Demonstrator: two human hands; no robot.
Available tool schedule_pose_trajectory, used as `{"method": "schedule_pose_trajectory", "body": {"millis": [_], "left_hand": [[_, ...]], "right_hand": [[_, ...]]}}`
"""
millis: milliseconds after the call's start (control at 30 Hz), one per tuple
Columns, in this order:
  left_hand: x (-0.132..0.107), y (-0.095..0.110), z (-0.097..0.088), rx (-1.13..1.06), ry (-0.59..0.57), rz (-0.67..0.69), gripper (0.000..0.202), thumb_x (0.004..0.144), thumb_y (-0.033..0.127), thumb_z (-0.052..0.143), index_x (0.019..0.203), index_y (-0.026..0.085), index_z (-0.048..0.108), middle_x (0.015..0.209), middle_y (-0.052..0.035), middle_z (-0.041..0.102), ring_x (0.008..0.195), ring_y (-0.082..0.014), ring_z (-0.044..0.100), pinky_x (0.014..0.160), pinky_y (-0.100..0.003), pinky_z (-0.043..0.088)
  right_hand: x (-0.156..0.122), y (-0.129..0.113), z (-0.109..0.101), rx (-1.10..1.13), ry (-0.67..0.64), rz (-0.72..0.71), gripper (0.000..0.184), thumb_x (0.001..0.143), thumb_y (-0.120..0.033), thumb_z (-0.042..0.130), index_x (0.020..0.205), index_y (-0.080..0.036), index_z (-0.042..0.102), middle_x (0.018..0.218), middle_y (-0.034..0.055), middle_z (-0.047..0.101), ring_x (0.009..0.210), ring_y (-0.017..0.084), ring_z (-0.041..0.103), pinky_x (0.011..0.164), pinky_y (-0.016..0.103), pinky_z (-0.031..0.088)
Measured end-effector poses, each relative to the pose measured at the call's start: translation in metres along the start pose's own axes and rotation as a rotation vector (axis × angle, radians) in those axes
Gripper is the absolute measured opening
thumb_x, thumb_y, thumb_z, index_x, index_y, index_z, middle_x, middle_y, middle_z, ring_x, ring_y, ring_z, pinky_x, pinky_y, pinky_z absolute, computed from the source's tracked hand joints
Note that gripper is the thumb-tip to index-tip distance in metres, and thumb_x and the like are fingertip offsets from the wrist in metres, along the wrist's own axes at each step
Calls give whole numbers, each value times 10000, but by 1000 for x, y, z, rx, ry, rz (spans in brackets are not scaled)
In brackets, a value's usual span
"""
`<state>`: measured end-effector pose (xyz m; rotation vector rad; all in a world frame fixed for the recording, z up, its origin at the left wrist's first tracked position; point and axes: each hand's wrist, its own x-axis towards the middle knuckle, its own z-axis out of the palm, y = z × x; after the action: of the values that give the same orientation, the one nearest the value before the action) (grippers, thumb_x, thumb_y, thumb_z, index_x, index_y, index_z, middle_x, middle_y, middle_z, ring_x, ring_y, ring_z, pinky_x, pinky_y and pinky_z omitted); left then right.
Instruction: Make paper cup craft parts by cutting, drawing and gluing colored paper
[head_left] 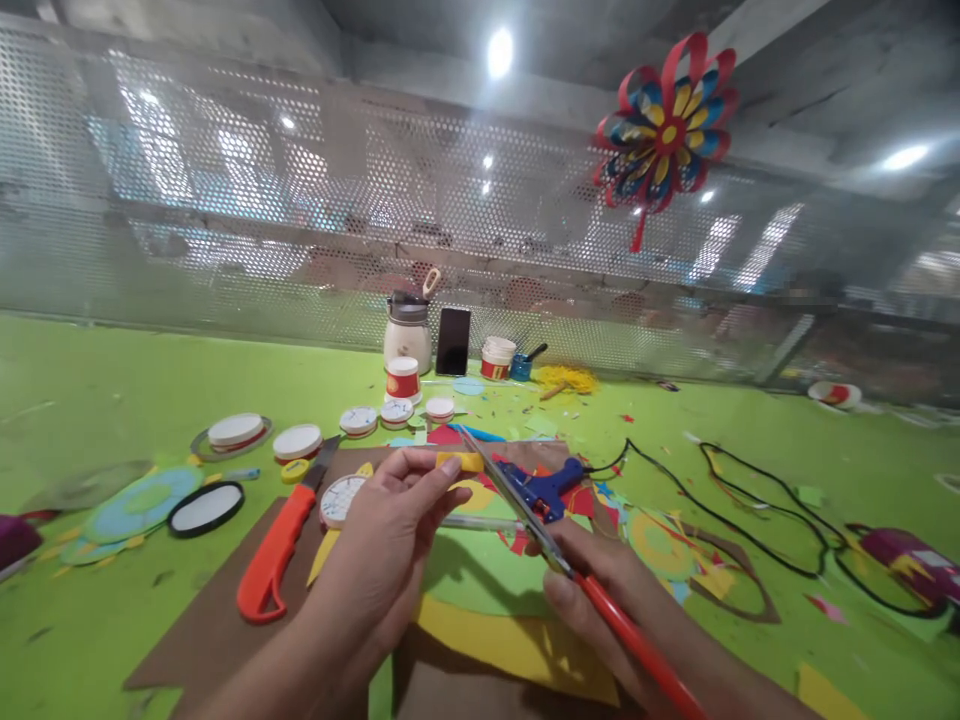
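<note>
My left hand (397, 535) pinches a small yellow strip (469, 461), likely paper, between thumb and fingers. A pair of scissors (517, 500) with red handles is in my right hand (600, 590); the blades point up and to the left, close beside the strip's right end. Under my hands lie a green paper piece (487, 570) and a curved yellow paper piece (517, 645), on brown cardboard (442, 695). Just beyond the blades rests a blue glue gun (553, 487). Left of my left hand lies a knife (279, 550) with an orange handle.
White lids (298, 441), a black-rimmed disc (206, 508) and paper scraps lie on the green table (90, 390). At the back stand a jug (407, 335), a phone (453, 342) and tubs (498, 358). A black cord (675, 480) crosses the right side. A paper flower (670, 130) hangs above.
</note>
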<state>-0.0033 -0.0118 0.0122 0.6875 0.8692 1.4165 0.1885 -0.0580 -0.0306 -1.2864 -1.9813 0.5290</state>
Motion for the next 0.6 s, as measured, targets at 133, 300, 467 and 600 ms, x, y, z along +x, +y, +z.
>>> {"method": "schedule_pose_trajectory", "body": {"millis": [133, 300, 467, 600], "left_hand": [[-1, -1, 1, 12, -42, -6, 213, 679, 94, 750, 711, 140, 544, 690, 20, 635, 595, -59, 575, 582, -147, 522], [-3, 1, 1, 39, -59, -14, 252, 667, 75, 750, 825, 127, 561, 768, -28, 688, 638, -85, 626, 630, -175, 537], [-3, 4, 1, 93, -55, 15, 321, 668, 94, 754, 930, 123, 571, 769, -37, 699, 630, -91, 635, 616, -186, 538], [-2, 3, 1, 110, -64, 44, 387, 651, 131, 774, 980, 128, 571, 787, -47, 711, 651, -115, 647, 604, -208, 537]], "right_hand": [[-1, 1, -1, -26, -27, 51, 475, 877, -588, 378, 1037, -206, 612, 702, 28, 620, 583, 150, 549, 548, 253, 388], [-2, 0, -4, -16, -35, 11, 468, 884, -571, 391, 1066, -202, 614, 678, 23, 605, 589, 152, 542, 551, 254, 394], [-2, -5, -6, -13, -30, 21, 500, 888, -596, 379, 1048, -187, 618, 673, 32, 605, 594, 163, 535, 557, 268, 404], [-2, -8, -8, -50, -34, 13, 473, 893, -578, 383, 1043, -196, 618, 628, 11, 572, 581, 155, 505, 573, 264, 411]]}}
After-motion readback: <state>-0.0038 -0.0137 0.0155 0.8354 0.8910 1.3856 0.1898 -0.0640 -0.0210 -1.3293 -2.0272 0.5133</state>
